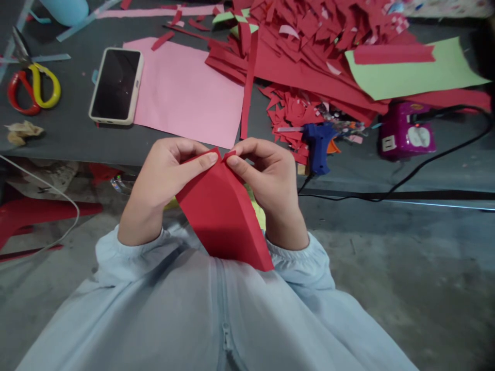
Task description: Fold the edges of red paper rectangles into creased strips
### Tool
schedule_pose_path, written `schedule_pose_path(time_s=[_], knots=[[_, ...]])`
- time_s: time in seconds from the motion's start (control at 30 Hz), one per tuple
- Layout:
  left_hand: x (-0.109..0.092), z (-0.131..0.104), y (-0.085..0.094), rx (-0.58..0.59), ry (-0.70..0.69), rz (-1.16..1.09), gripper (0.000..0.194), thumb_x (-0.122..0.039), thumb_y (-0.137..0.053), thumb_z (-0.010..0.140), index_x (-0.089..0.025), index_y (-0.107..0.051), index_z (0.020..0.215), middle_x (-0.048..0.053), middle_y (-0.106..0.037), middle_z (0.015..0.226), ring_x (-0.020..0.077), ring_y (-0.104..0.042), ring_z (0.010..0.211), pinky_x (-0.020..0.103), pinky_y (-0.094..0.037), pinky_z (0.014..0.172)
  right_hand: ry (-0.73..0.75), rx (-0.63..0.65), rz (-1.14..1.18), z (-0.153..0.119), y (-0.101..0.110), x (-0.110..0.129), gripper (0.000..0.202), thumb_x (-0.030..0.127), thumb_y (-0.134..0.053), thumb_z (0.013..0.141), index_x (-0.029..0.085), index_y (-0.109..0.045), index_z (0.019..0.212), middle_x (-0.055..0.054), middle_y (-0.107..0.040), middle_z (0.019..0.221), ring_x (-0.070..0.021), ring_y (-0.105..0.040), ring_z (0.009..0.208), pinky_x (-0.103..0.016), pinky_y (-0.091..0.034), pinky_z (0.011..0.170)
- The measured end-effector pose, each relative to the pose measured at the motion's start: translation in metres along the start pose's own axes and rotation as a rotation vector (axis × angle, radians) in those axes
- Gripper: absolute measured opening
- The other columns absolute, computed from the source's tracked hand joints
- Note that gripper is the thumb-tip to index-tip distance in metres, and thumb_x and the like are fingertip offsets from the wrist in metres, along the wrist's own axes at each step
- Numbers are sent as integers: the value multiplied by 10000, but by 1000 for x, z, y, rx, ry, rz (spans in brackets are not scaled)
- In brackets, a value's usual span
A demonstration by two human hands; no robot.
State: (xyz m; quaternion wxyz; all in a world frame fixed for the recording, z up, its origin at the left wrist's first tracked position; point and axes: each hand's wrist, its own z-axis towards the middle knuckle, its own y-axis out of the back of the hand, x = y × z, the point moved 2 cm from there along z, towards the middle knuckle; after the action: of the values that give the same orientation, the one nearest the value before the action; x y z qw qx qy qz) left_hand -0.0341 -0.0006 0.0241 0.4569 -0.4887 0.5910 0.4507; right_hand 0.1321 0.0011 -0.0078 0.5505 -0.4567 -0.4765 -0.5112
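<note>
A sheet of red paper [228, 216] hangs between my hands, in front of the table edge, its lower end close to my jacket. One long fold runs down its right side. My left hand [166, 175] pinches the upper left corner between thumb and fingers. My right hand [270, 180] pinches a small folded bit at the top right, close to the left thumb. A pink sheet [189, 93] lies on the table just beyond both hands. To the right of my right hand is a blue glue gun [320, 147].
A phone [118, 85] overlaps the pink sheet. Scissors [33, 82] lie at the left. Red paper scraps [309, 31] are heaped at the back. A green sheet [410, 77] and a purple box [406, 131] with a black cable [410, 178] sit at the right.
</note>
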Motion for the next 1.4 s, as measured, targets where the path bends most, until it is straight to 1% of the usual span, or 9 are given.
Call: schedule_pose_path(time_s=[0.2,0.27,0.4,0.6,0.8,1.0,1.1,1.2,1.4], knots=[[2,3,5,-11,-12,27,89,-261,-767,762,-200,-739,702,-12,-703,671,102,-589,574,202,-444,515,-155,73,82,0,1,-1,220,394,-808,723,203,-703,755,38,-652,684,-73,-554,582,-199,-461,524],[2,2,5,21,10,36,102,-277,-782,748,-198,-738,701,-10,-695,660,106,-586,559,209,-442,508,-184,76,104,0,1,-2,207,375,-810,719,199,-706,747,48,-632,641,-61,-528,538,-192,-449,497],[1,2,5,112,76,40,157,-302,-812,714,-186,-722,659,-1,-670,617,115,-568,519,225,-426,485,-190,65,123,0,1,-4,219,373,-815,712,189,-701,744,54,-607,614,-47,-498,504,-179,-438,471],[3,4,6,119,81,31,192,-332,-816,710,-178,-716,649,4,-663,621,113,-565,527,220,-408,468,-185,61,114,-1,-1,-2,254,412,-804,713,188,-688,729,53,-581,595,-38,-443,464,-168,-380,407],[6,4,7,87,117,46,190,-335,-806,715,-167,-725,681,9,-659,622,119,-573,524,220,-390,451,-145,28,113,-3,-2,-4,224,391,-797,728,196,-687,737,44,-606,639,-53,-477,514,-179,-400,444],[5,3,8,53,111,39,160,-319,-808,714,-177,-734,717,2,-687,653,118,-595,544,212,-437,469,-71,10,95,-4,1,-3,161,328,-800,741,207,-694,735,35,-665,730,-73,-557,632,-203,-466,576],[5,2,9,37,100,40,164,-330,-795,727,-176,-736,732,13,-703,690,126,-617,573,217,-460,487,-161,58,110,-4,1,-5,191,360,-818,717,206,-717,771,30,-682,732,-84,-579,641,-216,-479,586],[6,3,10,27,116,58,212,-370,-804,712,-176,-717,715,13,-689,672,131,-617,576,221,-462,483,-252,108,145,-4,0,-7,241,403,-828,693,202,-714,763,36,-668,678,-87,-578,606,-229,-494,584],[8,6,14,89,118,69,230,-351,-857,642,-185,-698,638,-14,-654,598,100,-559,507,204,-412,433,-244,72,149,-4,0,-11,275,441,-840,665,208,-716,742,31,-691,703,-92,-598,629,-228,-509,600]])
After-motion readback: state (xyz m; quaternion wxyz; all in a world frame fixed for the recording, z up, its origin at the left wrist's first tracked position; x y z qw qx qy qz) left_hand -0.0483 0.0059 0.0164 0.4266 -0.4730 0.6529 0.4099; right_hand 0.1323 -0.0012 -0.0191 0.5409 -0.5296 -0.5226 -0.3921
